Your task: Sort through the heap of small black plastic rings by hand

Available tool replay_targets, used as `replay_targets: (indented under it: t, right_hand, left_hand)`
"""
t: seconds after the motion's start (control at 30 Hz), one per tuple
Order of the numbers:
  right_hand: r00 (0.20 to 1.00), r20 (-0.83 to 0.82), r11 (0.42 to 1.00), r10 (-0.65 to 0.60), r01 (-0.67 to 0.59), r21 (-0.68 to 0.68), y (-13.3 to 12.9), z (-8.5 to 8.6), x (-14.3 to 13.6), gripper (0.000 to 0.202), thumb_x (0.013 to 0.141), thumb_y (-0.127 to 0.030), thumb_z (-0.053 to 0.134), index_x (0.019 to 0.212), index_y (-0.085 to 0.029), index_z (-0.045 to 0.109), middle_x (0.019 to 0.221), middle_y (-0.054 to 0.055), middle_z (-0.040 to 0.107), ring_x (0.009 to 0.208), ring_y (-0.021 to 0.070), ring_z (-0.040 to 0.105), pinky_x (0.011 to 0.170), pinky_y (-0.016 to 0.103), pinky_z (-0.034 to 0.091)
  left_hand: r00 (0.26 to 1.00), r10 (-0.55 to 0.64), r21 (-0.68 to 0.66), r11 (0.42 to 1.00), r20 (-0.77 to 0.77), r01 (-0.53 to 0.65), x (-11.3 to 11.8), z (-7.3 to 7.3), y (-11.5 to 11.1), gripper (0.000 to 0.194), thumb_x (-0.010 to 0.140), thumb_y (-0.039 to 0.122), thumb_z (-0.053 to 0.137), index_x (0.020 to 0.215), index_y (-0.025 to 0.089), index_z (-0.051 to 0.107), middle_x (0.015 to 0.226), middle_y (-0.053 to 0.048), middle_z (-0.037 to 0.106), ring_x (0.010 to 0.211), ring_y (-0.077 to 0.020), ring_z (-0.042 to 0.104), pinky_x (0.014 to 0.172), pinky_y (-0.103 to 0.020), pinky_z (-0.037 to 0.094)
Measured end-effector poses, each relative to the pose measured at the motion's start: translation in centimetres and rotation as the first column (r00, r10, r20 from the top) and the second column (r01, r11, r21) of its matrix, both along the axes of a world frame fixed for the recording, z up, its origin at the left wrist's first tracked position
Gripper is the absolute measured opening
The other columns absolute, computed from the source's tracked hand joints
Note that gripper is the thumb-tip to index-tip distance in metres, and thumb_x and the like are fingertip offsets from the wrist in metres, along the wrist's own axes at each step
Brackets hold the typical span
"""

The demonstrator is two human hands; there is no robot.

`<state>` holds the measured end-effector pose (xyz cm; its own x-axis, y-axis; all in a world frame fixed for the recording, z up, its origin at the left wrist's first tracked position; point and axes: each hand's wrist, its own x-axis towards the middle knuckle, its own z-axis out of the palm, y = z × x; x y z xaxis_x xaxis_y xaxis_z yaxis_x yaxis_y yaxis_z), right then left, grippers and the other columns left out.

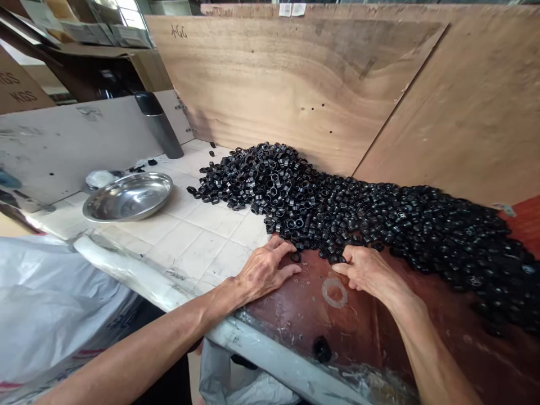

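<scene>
Lower left of the frame: a white plastic sack [46, 304] slumped below the bench [198, 236] edge. Above it, left of centre: a shallow steel bowl [129, 196] on the pale tiled top, a small white-lidded thing just behind it, and farther back a dark grey cylinder [160, 126] standing against the grey side wall. Centre: left hand [265, 267] palm down where tile meets the reddish-brown board [312, 315], fingers [280, 247] spread apart, tips touching the near edge of the heap of small black rings [337, 208]. Just right of it: right hand [365, 270], fingers curled together and pinching at rings at the heap's edge; exact grip hidden. Between and below the hands: a pale ring-shaped mark on the board. Right: heap running from upper centre to the far right edge, against plywood panels [295, 84].
</scene>
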<state>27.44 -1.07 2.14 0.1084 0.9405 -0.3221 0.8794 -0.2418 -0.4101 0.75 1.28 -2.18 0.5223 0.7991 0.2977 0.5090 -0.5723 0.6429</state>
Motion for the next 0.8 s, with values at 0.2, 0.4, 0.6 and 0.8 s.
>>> replay_targets:
  t: [0.2, 0.4, 0.6, 0.8]
  right_hand:
    - [0.972, 0.211, 0.953, 0.101, -0.155, 0.261, -0.1, -0.1, -2.3, 0.024, 0.084, -0.038, 0.067, 0.068, -0.023, 0.055, 0.057, 0.002, 0.059, 0.057, 0.0201, 0.058, 0.055, 0.029, 0.033]
    - [0.946, 0.281, 0.892, 0.162, -0.262, 0.368, -0.2, -0.9, -2.7, 0.029, 0.083, -0.026, 0.062, 0.061, -0.023, 0.043, 0.07, 0.004, 0.058, 0.063, 0.0178, 0.053, 0.061, 0.03, 0.033]
    - [0.975, 0.16, 0.909, 0.155, -0.204, 0.364, -0.9, -0.5, -4.3, 0.033, 0.074, -0.027, 0.066, 0.062, -0.024, 0.035, 0.057, -0.005, 0.044, 0.053, 0.0129, 0.041, 0.053, 0.027, 0.025]
    - [0.97, 0.094, 0.896, 0.224, -0.243, 0.371, -1.2, -1.3, -5.8, 0.018, 0.073, -0.016, 0.062, 0.072, -0.023, 0.046, 0.065, -0.003, 0.053, 0.06, 0.0144, 0.048, 0.057, 0.026, 0.031]
  left_hand:
    - [0.995, -0.064, 0.059, 0.996, -0.071, 0.068, 0.3, -0.3, 0.2, 0.013, 0.097, 0.028, 0.057, 0.099, 0.021, 0.067, 0.109, -0.007, 0.066, 0.098, -0.0202, 0.065, 0.086, -0.033, 0.056]
    - [0.999, -0.045, 0.053, 0.998, -0.027, 0.047, 0.0, -0.3, 0.0, 0.006, 0.092, 0.019, 0.059, 0.098, 0.021, 0.058, 0.094, -0.004, 0.068, 0.087, -0.0193, 0.067, 0.084, -0.034, 0.053]
    - [0.997, -0.015, 0.008, 1.0, 0.071, 0.014, -0.5, -0.2, -0.4, 0.018, 0.094, 0.026, 0.06, 0.11, 0.02, 0.053, 0.106, -0.006, 0.069, 0.088, -0.0197, 0.068, 0.082, -0.034, 0.052]
    - [0.997, -0.044, -0.103, 0.993, 0.055, 0.05, -0.5, 0.1, -0.3, 0.021, 0.088, 0.02, 0.066, 0.109, 0.021, 0.061, 0.093, -0.002, 0.069, 0.084, -0.0187, 0.067, 0.084, -0.034, 0.053]
